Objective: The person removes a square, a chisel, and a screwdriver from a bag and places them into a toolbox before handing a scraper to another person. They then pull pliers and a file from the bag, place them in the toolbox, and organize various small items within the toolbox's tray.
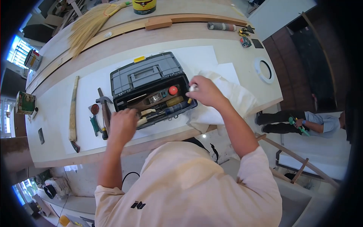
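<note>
A straw broom [89, 27] lies near a yellow can [144, 6], well apart from a white ring [258, 70].

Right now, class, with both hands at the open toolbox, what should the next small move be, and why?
Probably lower the small pale item pinched in the right hand into the toolbox: its lid stands open, tools lie inside, and that hand is at the box's right end. The left hand, blurred, is near the other end.

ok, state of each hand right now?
Left hand: by the toolbox's near left corner, blurred; grip can't be told.
Right hand: closed, holding a small white item.
</note>
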{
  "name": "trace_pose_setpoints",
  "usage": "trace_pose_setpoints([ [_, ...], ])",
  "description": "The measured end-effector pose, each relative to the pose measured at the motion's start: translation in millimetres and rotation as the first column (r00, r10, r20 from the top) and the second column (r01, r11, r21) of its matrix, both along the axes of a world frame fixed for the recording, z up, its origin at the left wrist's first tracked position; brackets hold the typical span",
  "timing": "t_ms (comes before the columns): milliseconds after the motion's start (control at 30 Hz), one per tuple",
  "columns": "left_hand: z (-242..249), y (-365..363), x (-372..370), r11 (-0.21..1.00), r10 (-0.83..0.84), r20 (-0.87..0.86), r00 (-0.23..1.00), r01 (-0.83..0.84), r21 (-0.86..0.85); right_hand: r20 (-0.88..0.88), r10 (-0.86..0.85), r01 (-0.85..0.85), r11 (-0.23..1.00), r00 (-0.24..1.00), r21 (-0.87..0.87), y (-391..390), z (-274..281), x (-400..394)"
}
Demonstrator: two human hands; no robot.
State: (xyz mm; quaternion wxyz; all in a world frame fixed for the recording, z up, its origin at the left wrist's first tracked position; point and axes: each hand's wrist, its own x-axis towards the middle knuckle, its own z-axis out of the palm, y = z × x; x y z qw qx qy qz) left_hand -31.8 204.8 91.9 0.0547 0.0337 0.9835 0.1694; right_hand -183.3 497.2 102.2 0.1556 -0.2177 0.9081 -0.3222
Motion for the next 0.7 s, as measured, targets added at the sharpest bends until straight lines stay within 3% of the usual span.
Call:
trace_pose_setpoints([
  [133,-14,68,-19,0.940,0.014,-0.118,0.993,0.027,0.339,-0.115,0.281,-0.227,0.910,0.953,0.346,-35,-33,-31],
  [267,-42,111,-63,0.927,0.050,0.274,0.960,-0.146,0.345,-0.027,0.512,-0.392,0.690,0.859,0.608,-47,-53,-47],
  [300,-49,119,-72,0.928,0.065,0.373,0.925,-0.193,0.317,-0.054,0.544,-0.409,0.689,0.837,0.598,-48,-55,-48],
  [367,-73,133,-82,0.910,0.103,0.404,0.909,-0.250,0.330,-0.112,0.604,-0.443,0.686,0.789,0.577,-48,-57,-50],
  [467,-97,136,-98,0.873,0.111,0.435,0.894,-0.297,0.388,-0.191,0.506,-0.349,0.778,0.841,0.522,-46,-64,-53],
  [533,-100,136,-99,0.844,0.118,0.441,0.890,-0.324,0.428,-0.365,0.450,-0.327,0.877,0.815,0.353,-35,-67,-48],
  [567,-101,136,-97,0.829,0.132,0.436,0.890,-0.341,0.443,-0.446,0.402,-0.314,0.913,0.800,0.261,-25,-68,-44],
  [700,-104,137,-98,0.848,0.121,0.436,0.892,-0.322,0.422,-0.434,-0.050,-0.014,0.990,0.900,-0.142,38,-25,-23],
])
